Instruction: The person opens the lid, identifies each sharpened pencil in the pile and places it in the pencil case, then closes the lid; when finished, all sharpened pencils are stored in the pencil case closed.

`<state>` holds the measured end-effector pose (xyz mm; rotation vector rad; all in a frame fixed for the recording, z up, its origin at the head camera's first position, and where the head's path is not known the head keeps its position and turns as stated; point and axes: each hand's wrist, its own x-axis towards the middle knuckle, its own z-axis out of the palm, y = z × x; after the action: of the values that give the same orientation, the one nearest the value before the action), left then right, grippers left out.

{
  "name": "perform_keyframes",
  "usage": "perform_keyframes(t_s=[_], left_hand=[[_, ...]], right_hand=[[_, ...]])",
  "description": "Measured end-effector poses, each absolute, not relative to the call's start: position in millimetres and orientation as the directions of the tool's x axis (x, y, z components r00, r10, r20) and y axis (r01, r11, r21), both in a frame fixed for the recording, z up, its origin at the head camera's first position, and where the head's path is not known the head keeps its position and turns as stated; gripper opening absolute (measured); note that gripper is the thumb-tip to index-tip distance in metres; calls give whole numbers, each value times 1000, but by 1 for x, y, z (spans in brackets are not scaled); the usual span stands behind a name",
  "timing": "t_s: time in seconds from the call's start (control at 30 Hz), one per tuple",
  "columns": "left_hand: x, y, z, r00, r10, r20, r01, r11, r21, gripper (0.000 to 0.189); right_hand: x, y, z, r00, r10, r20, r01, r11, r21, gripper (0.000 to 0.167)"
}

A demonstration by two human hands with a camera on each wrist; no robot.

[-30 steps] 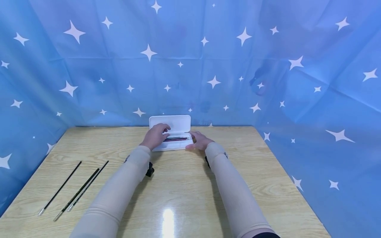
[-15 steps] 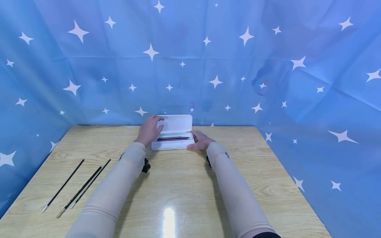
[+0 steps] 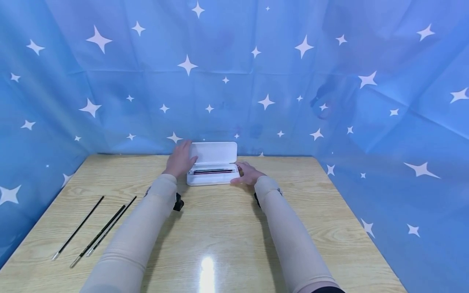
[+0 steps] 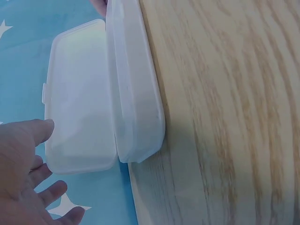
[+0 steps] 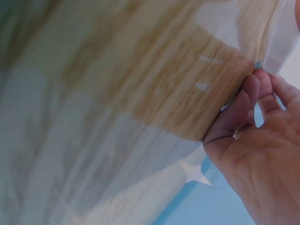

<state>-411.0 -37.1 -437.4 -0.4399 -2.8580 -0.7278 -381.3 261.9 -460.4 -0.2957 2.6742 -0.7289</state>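
A white pencil case (image 3: 210,180) stands at the table's back edge, its lid (image 3: 216,152) raised against the curtain. Several thin, dark pencil-like sticks (image 3: 212,171) lie inside it. My right hand (image 3: 249,174) holds the case's right end, thumb toward the front and fingers behind. In the right wrist view its fingers (image 5: 253,89) are bent at the case's end. At the lid's left edge is my left hand (image 3: 179,159), holding nothing. In the left wrist view its fingers (image 4: 52,192) are spread apart, with the thumb overlapping the lid's edge.
Several more thin dark sticks with pale ends, among them a separate one (image 3: 78,228), lie on the left of the wooden table (image 3: 234,228). A blue curtain (image 3: 234,81) with white stars hangs behind the table and along both sides.
My left hand has moved left and back, from over the case's tray to the lid's left edge. The right hand stays at the case's right end.
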Motion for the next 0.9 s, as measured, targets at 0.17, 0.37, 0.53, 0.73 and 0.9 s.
perform_keyframes(t_s=[0.17,0.37,0.53,0.73,0.9], left_hand=[[-408,-38,-435,-943,247,221,324,829,456,66],[-405,-43,-437,-938,252,239,340,808,481,62],[-402,-46,-439,-923,255,288,369,798,476,52],[-394,-47,-433,-913,243,329,384,787,484,39],[-389,-48,-432,-909,235,345,390,773,501,30]], right_hand=[[-381,260,-460,-919,-290,-269,-110,841,-530,91],[-386,259,-463,-917,-291,-273,-105,837,-537,92],[-389,262,-468,-916,-285,-283,-95,837,-539,92],[-393,264,-471,-917,-290,-275,-98,831,-548,94],[-395,264,-473,-915,-269,-299,-77,847,-527,96]])
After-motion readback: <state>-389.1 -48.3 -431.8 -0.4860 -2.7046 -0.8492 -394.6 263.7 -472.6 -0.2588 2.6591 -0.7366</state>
